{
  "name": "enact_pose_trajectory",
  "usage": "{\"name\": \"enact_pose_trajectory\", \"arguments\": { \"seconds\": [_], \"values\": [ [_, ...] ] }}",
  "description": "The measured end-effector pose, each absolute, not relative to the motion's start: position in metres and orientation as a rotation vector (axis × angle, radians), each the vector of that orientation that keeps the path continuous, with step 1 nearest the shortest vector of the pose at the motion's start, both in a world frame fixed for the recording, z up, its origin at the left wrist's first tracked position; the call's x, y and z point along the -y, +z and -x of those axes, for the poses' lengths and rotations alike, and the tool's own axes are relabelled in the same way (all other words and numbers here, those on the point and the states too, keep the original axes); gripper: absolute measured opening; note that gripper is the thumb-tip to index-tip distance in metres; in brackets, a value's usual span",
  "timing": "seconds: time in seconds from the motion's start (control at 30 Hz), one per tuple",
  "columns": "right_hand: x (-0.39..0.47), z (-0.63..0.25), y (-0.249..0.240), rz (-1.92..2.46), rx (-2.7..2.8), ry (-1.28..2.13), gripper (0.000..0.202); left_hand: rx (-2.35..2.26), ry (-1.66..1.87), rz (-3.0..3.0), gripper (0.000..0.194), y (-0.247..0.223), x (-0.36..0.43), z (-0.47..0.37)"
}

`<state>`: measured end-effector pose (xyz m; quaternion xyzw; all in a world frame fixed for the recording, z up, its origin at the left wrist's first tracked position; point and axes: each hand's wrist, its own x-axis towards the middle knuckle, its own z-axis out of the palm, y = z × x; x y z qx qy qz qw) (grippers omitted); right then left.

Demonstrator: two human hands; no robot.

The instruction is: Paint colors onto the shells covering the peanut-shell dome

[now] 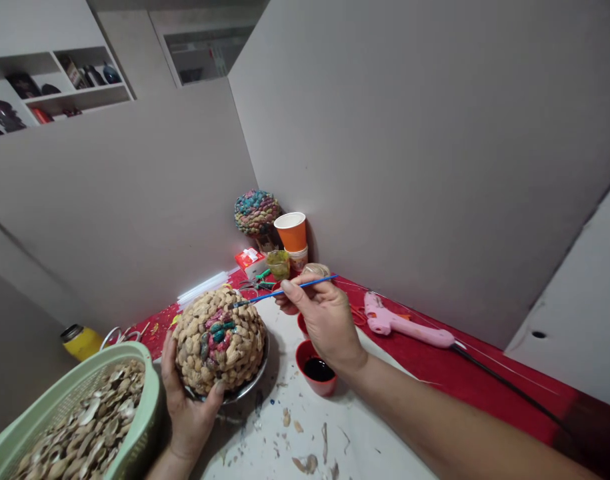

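Observation:
A dome covered in peanut shells [189, 347] rests in a metal bowl [257, 381]. Pink, teal and purple paint colours a patch near its top. My left hand [187, 407] grips the dome's near left side, with the thumb in front and fingers along the side. Pinched in my right hand [325, 320] is a thin blue paintbrush [269, 295], its dark tip touching the shells at the edge of the painted patch. Just below that hand stands a red cup of dark liquid [317, 380]. More red cups behind it are partly hidden by my hand.
A green basket of shell pieces [149, 393] stands at the left. A pink glue gun [409, 327] with a black cord lies at the right. Behind are a painted shell piece [257, 212], an orange paper cup [291, 233] and glue sticks [202, 287]. Grey walls enclose the table's back.

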<state>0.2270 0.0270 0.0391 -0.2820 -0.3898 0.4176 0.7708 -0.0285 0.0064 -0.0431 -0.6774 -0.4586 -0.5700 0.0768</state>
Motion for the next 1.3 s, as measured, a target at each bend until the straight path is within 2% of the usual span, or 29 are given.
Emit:
{"name": "enact_pose_trajectory", "arguments": {
  "seconds": [0.27, 0.67, 1.03, 1.17, 1.3],
  "values": [
    [-0.028, -0.221, 0.035, 0.583, 0.895, 1.02, 0.034, 1.385, -1.706, 2.025, 0.096, -0.041, -0.004, 0.031],
    [-0.023, -0.228, 0.042, 0.581, 0.906, 0.929, 0.032, 1.399, -1.668, 1.99, 0.092, -0.038, -0.017, 0.04],
    [-0.02, -0.215, 0.044, 0.651, 0.968, 0.988, 0.041, 1.425, -1.688, 1.999, 0.091, -0.046, -0.02, 0.042],
    [-0.024, -0.207, 0.048, 0.628, 1.05, 0.974, 0.037, 1.421, -1.69, 2.013, 0.089, -0.046, -0.019, 0.042],
    [-0.025, -0.207, 0.045, 0.638, 1.167, 0.813, 0.028, 1.419, -1.686, 2.017, 0.088, -0.045, -0.018, 0.04]
  ]
}}
